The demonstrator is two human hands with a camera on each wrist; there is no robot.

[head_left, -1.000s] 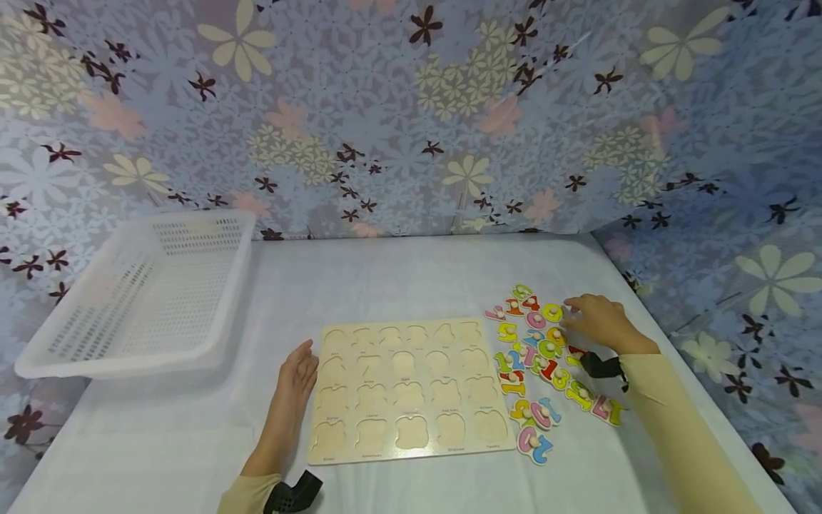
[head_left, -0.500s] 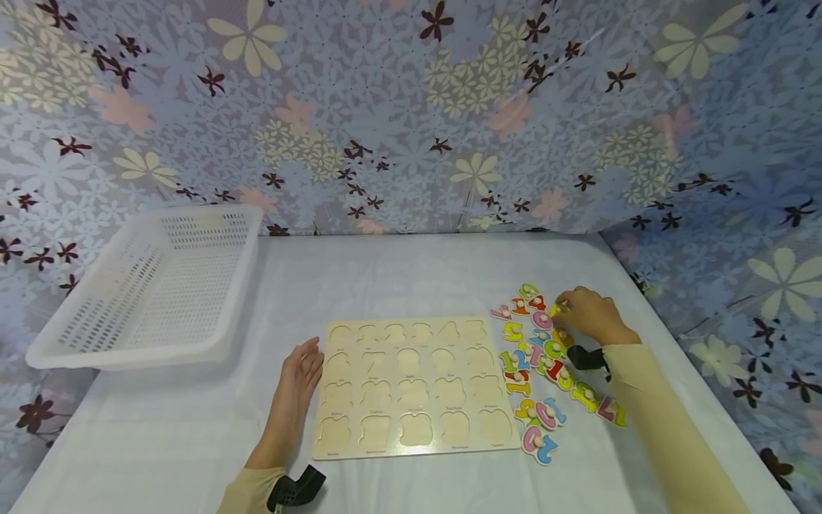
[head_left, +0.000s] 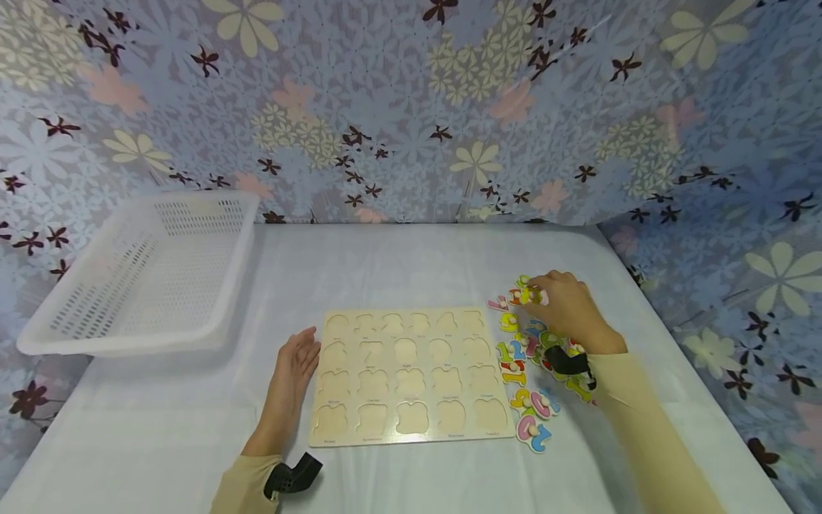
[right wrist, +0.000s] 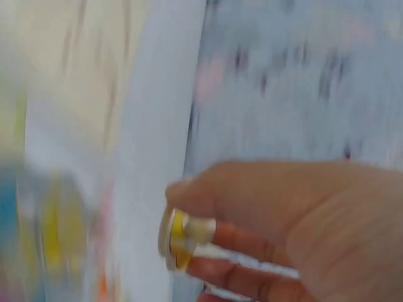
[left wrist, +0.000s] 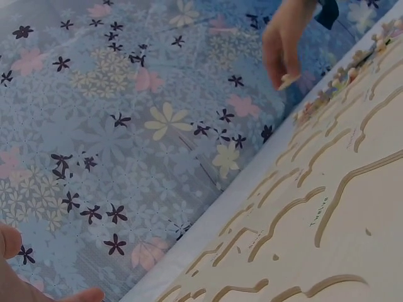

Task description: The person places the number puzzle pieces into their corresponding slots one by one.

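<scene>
My right hand (head_left: 568,307) pinches a yellow number puzzle piece (right wrist: 178,242) between thumb and fingers. In the right wrist view its small peg shows, and the piece stands on edge. Below and around this hand lie several colourful number pieces (head_left: 511,350), partly hidden by the hand and wrist. The wooden puzzle board (head_left: 391,378), with number-shaped recesses and printed words, lies flat to their left. At the board's left edge my left hand (head_left: 297,364) rests with relaxed fingers and holds nothing. Part of its thumb and fingers shows in the left wrist view's lower left corner.
A white perforated plastic basket (head_left: 239,285) stands at the back left of the white-covered table (head_left: 385,264). Floral cloth (head_left: 385,107) hangs behind the table and along the right side. A black camera (head_left: 292,474) is strapped on the left wrist.
My right hand has closed on the yellow number piece, lifted it and moved left over the pile toward the board. The left hand has stayed beside the board. The head view has shifted slightly.
</scene>
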